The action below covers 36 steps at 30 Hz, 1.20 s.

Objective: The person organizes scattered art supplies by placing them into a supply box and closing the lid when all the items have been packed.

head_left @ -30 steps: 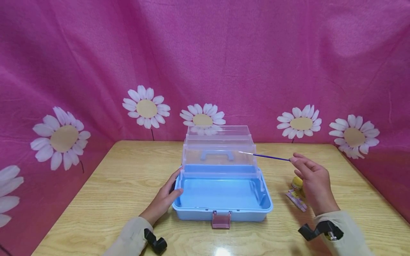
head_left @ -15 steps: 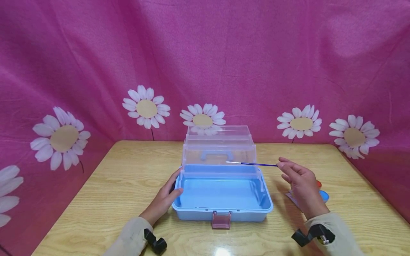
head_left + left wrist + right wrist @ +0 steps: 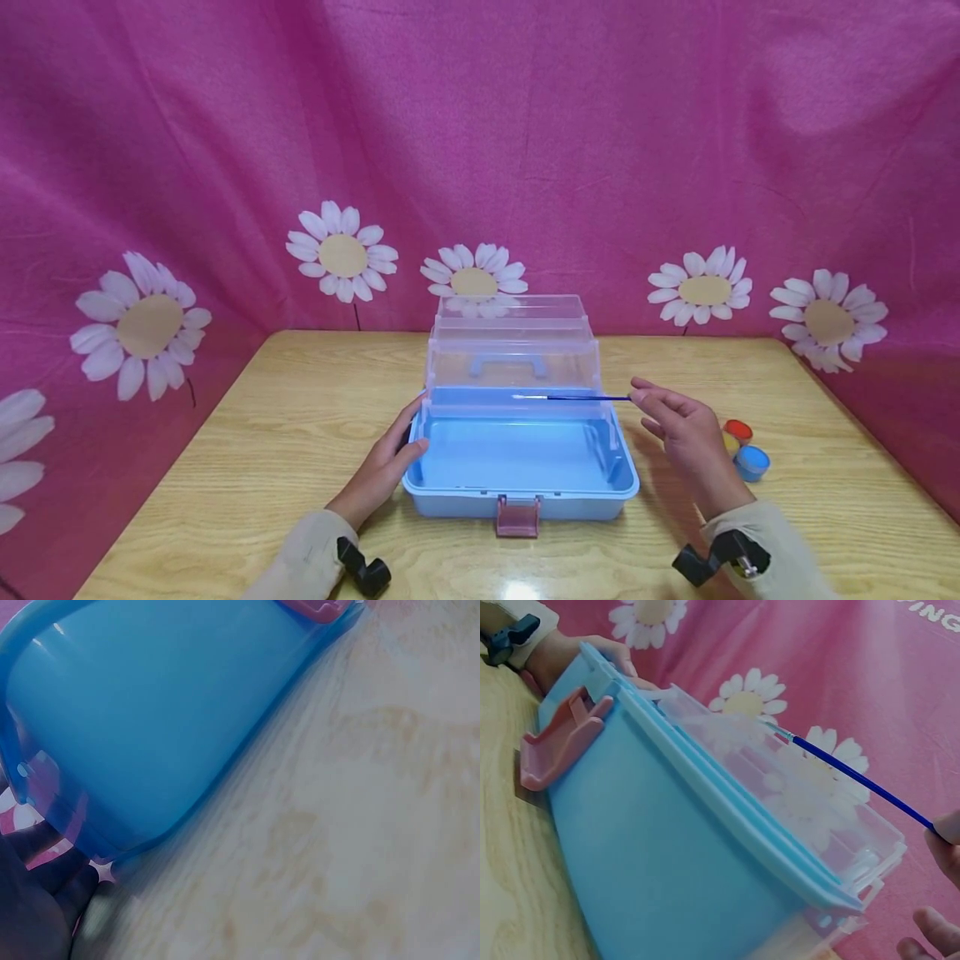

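A light-blue plastic storage box (image 3: 450, 505) stands with its lid raised, its clear tiered trays (image 3: 517, 331) folded back behind the bare blue base. At the box's left side, my left hand (image 3: 381, 467) holds the wall, thumb over the rim and fingers outside. My right hand (image 3: 688, 442) pinches the end of a thin blue paintbrush (image 3: 588, 398) between thumb and forefinger. The brush lies nearly level above the box's back part, white bristles pointing left. In the right wrist view, the brush (image 3: 862, 780) hangs above the box, apart from it.
To the right of the right hand stand small paint jars: a red-lidded one (image 3: 738, 430), a blue one (image 3: 752, 463) and a partly hidden yellow one (image 3: 731, 444). A pink latch (image 3: 517, 518) sticks out at the box's front. A pink flowered cloth (image 3: 585, 167) hangs behind the table.
My right hand has moved left and down with the paintbrush, from beside the box to over its back part. The jars have come into sight behind it. My left hand stays put.
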Each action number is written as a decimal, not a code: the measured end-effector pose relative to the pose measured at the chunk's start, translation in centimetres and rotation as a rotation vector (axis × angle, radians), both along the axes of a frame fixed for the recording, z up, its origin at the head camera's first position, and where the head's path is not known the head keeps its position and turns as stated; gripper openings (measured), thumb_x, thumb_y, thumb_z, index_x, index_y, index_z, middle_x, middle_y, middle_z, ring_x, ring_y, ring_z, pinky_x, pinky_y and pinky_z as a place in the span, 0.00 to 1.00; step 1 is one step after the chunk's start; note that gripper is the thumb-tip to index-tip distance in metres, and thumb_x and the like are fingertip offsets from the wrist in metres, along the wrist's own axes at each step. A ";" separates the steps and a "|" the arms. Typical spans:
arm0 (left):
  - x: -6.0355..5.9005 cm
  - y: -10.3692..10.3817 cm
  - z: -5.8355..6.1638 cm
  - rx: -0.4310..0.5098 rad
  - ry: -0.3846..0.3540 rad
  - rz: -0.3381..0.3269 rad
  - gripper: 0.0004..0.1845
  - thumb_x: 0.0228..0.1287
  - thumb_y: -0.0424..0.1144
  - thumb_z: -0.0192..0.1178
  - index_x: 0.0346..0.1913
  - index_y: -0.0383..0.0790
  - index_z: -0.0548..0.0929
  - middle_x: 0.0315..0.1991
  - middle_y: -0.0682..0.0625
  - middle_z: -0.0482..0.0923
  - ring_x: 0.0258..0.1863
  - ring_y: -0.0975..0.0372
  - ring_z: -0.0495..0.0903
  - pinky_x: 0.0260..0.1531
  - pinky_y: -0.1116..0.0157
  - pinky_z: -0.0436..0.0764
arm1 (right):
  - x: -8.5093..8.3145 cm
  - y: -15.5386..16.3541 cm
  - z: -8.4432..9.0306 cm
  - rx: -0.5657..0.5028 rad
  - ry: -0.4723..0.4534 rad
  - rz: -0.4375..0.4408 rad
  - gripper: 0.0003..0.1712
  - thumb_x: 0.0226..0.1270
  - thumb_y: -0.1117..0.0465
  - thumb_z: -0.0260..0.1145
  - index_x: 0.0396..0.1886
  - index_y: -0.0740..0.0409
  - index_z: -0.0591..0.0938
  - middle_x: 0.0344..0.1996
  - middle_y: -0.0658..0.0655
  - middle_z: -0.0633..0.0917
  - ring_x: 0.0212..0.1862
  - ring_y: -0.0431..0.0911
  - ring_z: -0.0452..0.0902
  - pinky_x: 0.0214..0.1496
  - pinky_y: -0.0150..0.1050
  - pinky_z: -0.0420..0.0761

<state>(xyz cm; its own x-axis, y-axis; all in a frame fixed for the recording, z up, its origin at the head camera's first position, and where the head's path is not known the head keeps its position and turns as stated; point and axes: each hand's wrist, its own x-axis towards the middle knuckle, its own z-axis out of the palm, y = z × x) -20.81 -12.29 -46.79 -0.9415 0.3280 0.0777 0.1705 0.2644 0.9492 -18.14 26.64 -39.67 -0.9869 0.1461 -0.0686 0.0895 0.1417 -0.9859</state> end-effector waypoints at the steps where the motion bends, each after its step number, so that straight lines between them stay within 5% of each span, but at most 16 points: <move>1: 0.0 0.0 0.0 0.000 -0.001 0.001 0.31 0.74 0.50 0.48 0.75 0.66 0.51 0.77 0.55 0.47 0.75 0.55 0.47 0.71 0.46 0.49 | 0.0 -0.1 -0.1 -0.006 -0.007 0.008 0.32 0.67 0.42 0.61 0.60 0.62 0.78 0.71 0.52 0.66 0.73 0.52 0.54 0.69 0.55 0.64; 14: 0.1 0.0 -0.1 -0.004 -0.007 0.006 0.31 0.73 0.51 0.48 0.75 0.67 0.51 0.77 0.55 0.46 0.75 0.54 0.47 0.71 0.46 0.49 | 0.2 -1.6 -0.8 -0.074 -0.059 0.072 0.28 0.68 0.47 0.62 0.57 0.63 0.79 0.71 0.54 0.65 0.74 0.53 0.53 0.69 0.56 0.63; 21: 0.1 -0.1 -0.1 -0.002 -0.009 0.003 0.31 0.73 0.51 0.48 0.75 0.66 0.51 0.77 0.55 0.46 0.75 0.54 0.46 0.71 0.46 0.50 | 0.3 -2.4 -1.1 -0.027 -0.032 0.045 0.24 0.65 0.47 0.65 0.48 0.63 0.83 0.70 0.56 0.67 0.73 0.56 0.56 0.69 0.61 0.61; 25: 0.2 -0.1 0.0 -0.004 -0.016 0.002 0.31 0.73 0.51 0.48 0.75 0.67 0.51 0.77 0.55 0.46 0.75 0.54 0.46 0.70 0.45 0.49 | 0.4 -2.9 -0.9 -0.051 -0.061 0.038 0.27 0.63 0.46 0.67 0.51 0.62 0.82 0.72 0.55 0.64 0.74 0.56 0.52 0.70 0.61 0.57; 36: 0.1 0.0 0.2 -0.016 -0.023 0.007 0.31 0.73 0.53 0.47 0.74 0.68 0.50 0.77 0.56 0.45 0.75 0.54 0.45 0.70 0.44 0.49 | 0.6 -3.8 -1.1 0.114 -0.027 0.053 0.27 0.64 0.45 0.66 0.51 0.62 0.83 0.73 0.56 0.61 0.74 0.58 0.51 0.70 0.62 0.57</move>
<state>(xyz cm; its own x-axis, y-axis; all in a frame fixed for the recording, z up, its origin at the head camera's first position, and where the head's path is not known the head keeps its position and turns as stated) -20.66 -12.33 -46.64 -0.9452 0.3225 0.0512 0.1471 0.2803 0.9486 -17.52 22.87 -40.80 -0.9915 0.1017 -0.0810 0.1049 0.2576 -0.9605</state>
